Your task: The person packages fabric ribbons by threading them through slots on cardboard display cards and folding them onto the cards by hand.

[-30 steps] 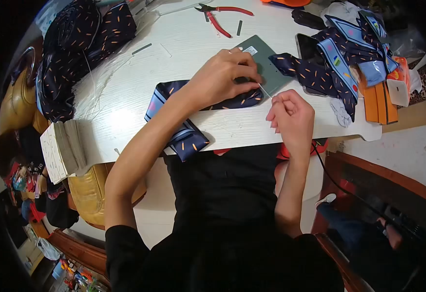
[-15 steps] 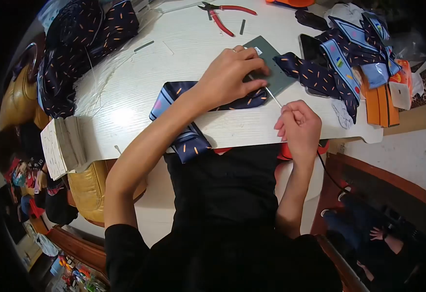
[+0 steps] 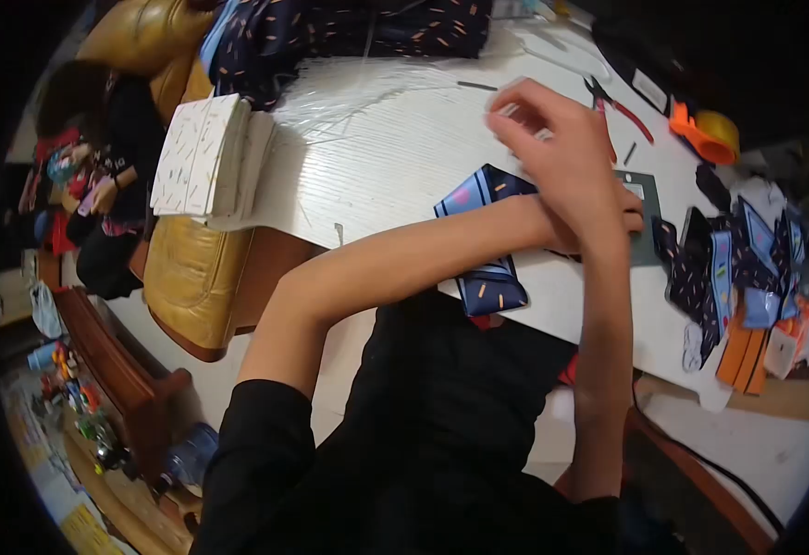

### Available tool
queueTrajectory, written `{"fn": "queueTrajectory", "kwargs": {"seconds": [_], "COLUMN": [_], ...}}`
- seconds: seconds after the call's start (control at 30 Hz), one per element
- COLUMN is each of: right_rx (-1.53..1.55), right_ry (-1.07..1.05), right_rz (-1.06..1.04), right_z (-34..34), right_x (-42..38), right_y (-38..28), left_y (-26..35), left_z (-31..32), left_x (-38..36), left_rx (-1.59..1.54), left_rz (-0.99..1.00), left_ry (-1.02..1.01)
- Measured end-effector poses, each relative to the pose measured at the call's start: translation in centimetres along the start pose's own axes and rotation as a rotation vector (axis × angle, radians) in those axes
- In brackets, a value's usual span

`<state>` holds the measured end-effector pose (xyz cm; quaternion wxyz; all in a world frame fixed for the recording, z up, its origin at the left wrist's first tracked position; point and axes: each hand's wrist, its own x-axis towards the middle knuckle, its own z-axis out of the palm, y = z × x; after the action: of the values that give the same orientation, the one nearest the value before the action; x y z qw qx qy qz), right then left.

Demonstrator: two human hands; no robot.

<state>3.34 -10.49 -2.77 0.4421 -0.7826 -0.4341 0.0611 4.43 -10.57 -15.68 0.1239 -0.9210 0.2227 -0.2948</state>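
Nearest to me, over the white table's (image 3: 395, 176) front edge, I see the navy patterned tie (image 3: 484, 242). Its long axis runs from the folded end that hangs just past the table edge, up and away to the blue-bordered end near the table's middle; the rest of it runs under my forearms, so I cannot follow how far it reaches to the right. My left hand (image 3: 608, 217) lies across the tie, mostly hidden behind the right wrist; only fingertips show on the grey mat (image 3: 647, 242), and I cannot tell whether they pinch anything. My right hand (image 3: 552, 139) is lifted above the tie and crosses over the left forearm, its fingers curled narrow with the tips drawn together; something pale and blurred sits at the fingertips, too small for me to name. The tie thus lies below and on the near side of this hand. Right of the tie is a heap of navy and light-blue ties (image 3: 737, 268) with orange boxes (image 3: 747, 356) at the table's near right corner. Beyond the mat lie red-handled pliers (image 3: 619, 109) and an orange tape dispenser (image 3: 706, 137). Left of the tie, a stack of white printed cards (image 3: 203, 155) sits at the table's end, with clear plastic strips (image 3: 358, 92) and more navy fabric (image 3: 349, 28) beyond.
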Motion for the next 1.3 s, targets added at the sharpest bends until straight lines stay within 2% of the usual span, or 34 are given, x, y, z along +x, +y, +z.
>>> {"fn": "queueTrajectory", "kwargs": {"seconds": [0.03,0.13,0.17,0.27,0.4,0.43,0.5,0.53,0.6,0.67,0.73,0.8,0.83,0.87,0.93,1.03,1.1,1.2,1.3], "right_rx": [-0.092,-0.318,-0.385,-0.358,-0.399,-0.422,-0.487,-0.333,-0.024,0.165,0.341,0.349,0.367,0.391,0.428,0.502,0.48,0.504,0.589], "right_ry": [-0.027,-0.08,-0.089,-0.259,-0.253,-0.237,-0.23,-0.224,-0.182,0.021,0.269,0.383,0.423,0.464,0.463,0.441,0.453,0.597,0.57], "right_rz": [-0.064,-0.176,-0.197,-0.059,-0.228,-0.242,-0.196,-0.074,0.156,0.23,0.22,0.293,0.343,0.392,0.428,0.434,0.456,0.498,0.49], "right_z": [1.7,5.0,5.5,5.5,4.3,3.6,1.4,-0.2,-3.7,-7.2,-9.6,-10.8,-10.8,-10.5,-9.8,-8.9,-9.2,-9.2,-9.2], "right_x": [2.1,6.6,7.5,9.3,9.2,8.7,7.6,6.8,4.7,1.5,-2.5,-6.7,-8.6,-10.2,-12.8,-14.9,-15.5,-15.5,-15.2], "right_y": [1.0,4.0,4.9,5.1,4.4,3.7,2.9,2.4,0.8,0.3,1.7,3.0,3.5,3.9,4.9,4.9,4.5,5.3,5.7], "left_y": [-1.3,-1.8,-1.8,-2.4,-3.0,-3.2,-4.6,-5.2,-5.2,-5.6,-6.1,-6.5,-6.8,-6.6,-5.8,-4.1,-3.8,-3.4,-3.1], "left_z": [0.1,-0.3,0.1,-0.7,-1.3,-1.9,-4.1,-5.0,-3.8,-5.1,-5.5,-6.4,-7.6,-8.0,-9.1,-8.7,-8.1,-7.9,-8.1], "left_x": [0.0,-0.2,-0.3,-0.5,-0.7,-0.8,-0.7,-0.7,-0.3,0.0,0.5,1.1,1.3,1.7,2.1,2.2,2.2,2.2,2.3], "left_rx": [-0.959,-0.968,-0.973,-0.981,-1.077,-1.022,-1.257,-1.366,-1.116,-1.078,-1.058,-1.471,-1.687,-1.795,-1.889,-1.924,-1.909,-1.871,-1.819], "left_rz": [0.037,0.034,0.039,0.033,-0.015,-0.062,-0.2,-0.255,-0.122,-0.227,-0.395,-0.59,-0.702,-0.714,-0.808,-0.873,-0.826,-0.755,-0.669], "left_ry": [0.275,0.194,0.31,0.257,0.196,0.279,-0.018,-0.18,-0.143,0.237,0.195,0.202,0.077,0.084,-0.071,-0.115,-0.176,-0.263,-0.361]}}
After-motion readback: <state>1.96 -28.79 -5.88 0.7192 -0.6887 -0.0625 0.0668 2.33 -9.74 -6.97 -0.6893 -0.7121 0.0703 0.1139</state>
